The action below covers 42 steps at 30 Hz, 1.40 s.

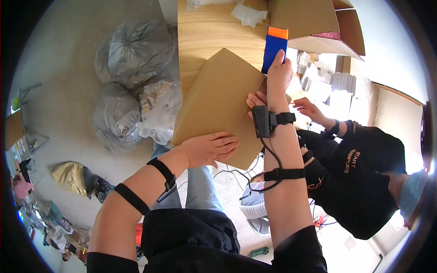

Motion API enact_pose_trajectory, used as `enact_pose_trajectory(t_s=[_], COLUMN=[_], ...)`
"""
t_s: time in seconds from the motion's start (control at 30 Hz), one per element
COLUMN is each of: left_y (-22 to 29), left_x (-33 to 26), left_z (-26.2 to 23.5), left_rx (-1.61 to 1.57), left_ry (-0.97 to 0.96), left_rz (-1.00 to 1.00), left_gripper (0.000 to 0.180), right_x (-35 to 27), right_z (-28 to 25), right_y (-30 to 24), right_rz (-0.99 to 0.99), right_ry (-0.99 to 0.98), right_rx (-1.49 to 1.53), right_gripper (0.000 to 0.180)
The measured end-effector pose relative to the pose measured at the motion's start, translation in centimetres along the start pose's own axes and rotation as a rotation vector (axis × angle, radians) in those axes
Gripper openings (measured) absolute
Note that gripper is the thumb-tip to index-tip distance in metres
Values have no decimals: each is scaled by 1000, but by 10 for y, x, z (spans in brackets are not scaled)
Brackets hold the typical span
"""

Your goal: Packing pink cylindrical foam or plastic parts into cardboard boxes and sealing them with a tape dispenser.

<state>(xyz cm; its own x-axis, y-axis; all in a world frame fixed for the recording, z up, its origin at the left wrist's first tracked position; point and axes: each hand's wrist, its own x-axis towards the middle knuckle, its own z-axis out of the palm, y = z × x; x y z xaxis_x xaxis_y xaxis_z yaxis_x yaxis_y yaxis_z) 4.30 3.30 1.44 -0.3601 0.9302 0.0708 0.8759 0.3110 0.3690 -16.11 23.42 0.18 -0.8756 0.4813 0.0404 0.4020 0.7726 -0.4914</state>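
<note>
This looks like a packing workshop: a brown cardboard box (218, 91) rests on a wooden table (195, 34), and an open carton (300, 20) stands at the far right. Stuffed grey bags (141, 52) sit on the plain floor (68, 63) at left, mixed goods (61, 239) lie heaped near left, and a co-worker (364, 164) is at right.

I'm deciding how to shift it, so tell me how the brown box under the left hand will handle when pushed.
The brown box is likely fairly stiff, given its flat panels and straight edges. It probably won't roll, being broad and angular. It might tip if pushed left, since one corner appears to jut past the wooden table.
</note>
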Motion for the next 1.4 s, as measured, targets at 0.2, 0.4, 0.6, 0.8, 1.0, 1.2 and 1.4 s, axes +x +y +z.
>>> enact_pose_trajectory(t_s=[0.2, 0.4, 0.6, 0.8, 1.0, 1.2, 1.4], left_y=[4, -2, 5, 9, 7, 24, 112], left_x=[12, 3, 9, 6, 9, -1, -13], left_z=[6, 13, 16, 15, 21, 12, -15], left_rx=[24, -9, 138, 129, 60, 59, -930], left_ry=[75, 109, 39, 102, 74, 160, 558], left_rz=[5, -14, 42, 49, 40, -73, -721], left_gripper=[67, 58, 59, 63, 65, 58, 47], right_x=[9, -123, -305, -417, -419, -371, -344], right_z=[-26, -125, -166, -185, -197, -217, -241], right_y=[-2, -61, 57, 115, 121, 144, 134], right_rz=[-112, 416, 153, 382, 452, 107, 398], right_ry=[191, -158, -142, -302, -351, -524, -539], right_rx=[176, 1090, 450, 386, 610, 607, 995], right_gripper=[54, 45, 27, 29, 34, 43, 49])
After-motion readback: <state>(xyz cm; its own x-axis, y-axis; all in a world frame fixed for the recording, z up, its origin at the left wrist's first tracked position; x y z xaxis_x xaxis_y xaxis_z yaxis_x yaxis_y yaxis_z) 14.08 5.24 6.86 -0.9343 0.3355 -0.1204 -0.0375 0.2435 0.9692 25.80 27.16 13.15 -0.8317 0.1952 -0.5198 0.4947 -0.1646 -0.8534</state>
